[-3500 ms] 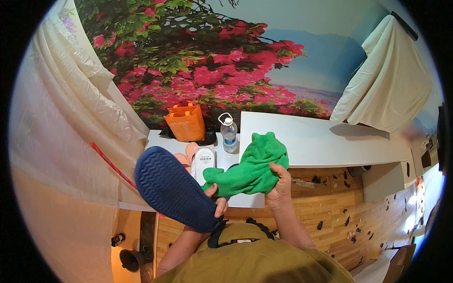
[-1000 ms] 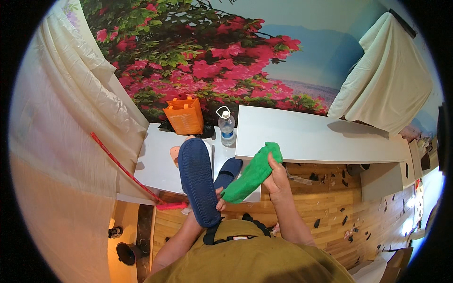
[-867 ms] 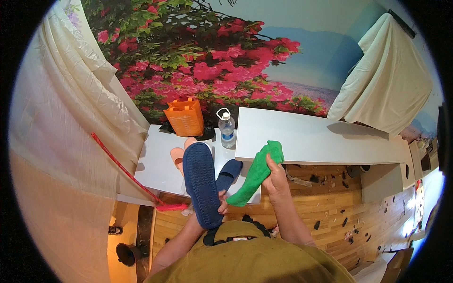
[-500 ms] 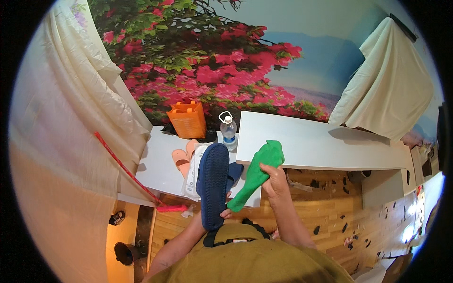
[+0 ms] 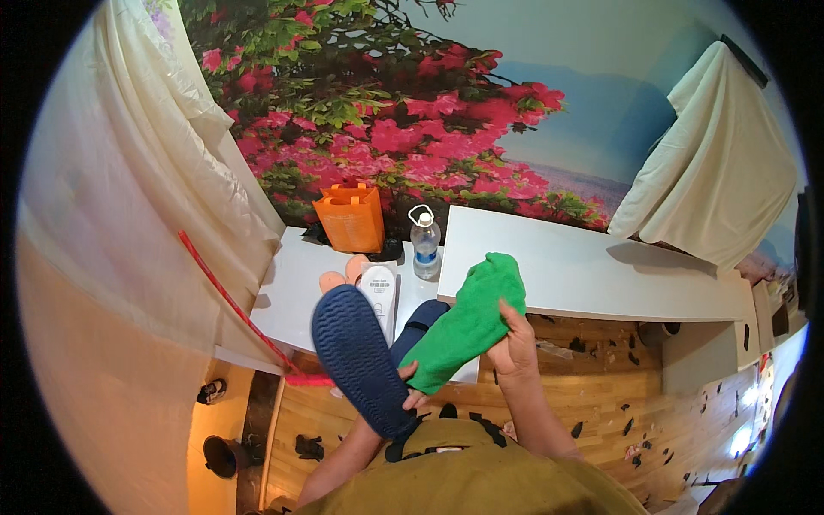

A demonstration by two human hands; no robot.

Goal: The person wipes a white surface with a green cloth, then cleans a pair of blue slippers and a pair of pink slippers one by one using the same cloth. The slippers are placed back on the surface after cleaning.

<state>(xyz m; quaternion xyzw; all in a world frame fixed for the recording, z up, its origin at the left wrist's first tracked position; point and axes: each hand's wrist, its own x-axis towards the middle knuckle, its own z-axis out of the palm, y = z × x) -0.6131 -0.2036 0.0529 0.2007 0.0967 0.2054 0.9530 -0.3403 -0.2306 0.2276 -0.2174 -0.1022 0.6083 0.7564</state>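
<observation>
A navy slipper [image 5: 356,360] is tilted to the left in my left hand [image 5: 412,395], its ridged sole turned toward me; most of that hand is hidden behind it. My right hand [image 5: 512,343] grips a green cloth [image 5: 468,322], thumb on top. The cloth hangs spread slantwise, and its lower end touches my left fingertips beside the slipper. Behind the two, a second navy slipper [image 5: 422,319] shows in part; what it rests on is hidden. A white insole-shaped piece with print [image 5: 378,287] and peach slippers [image 5: 354,268] lie on the low white table [image 5: 296,292].
An orange bag [image 5: 352,221] and a clear bottle [image 5: 425,249] stand at the back. A higher white shelf [image 5: 558,266] runs to the right. A red-handled broom [image 5: 227,296] leans at left. Dark scraps lie on the wooden floor [image 5: 592,403]; a dark bucket [image 5: 225,457] stands lower left.
The navy slipper has swung from upright to a leftward tilt and moved left. The green cloth has spread wider, with my right hand slightly lower and further right.
</observation>
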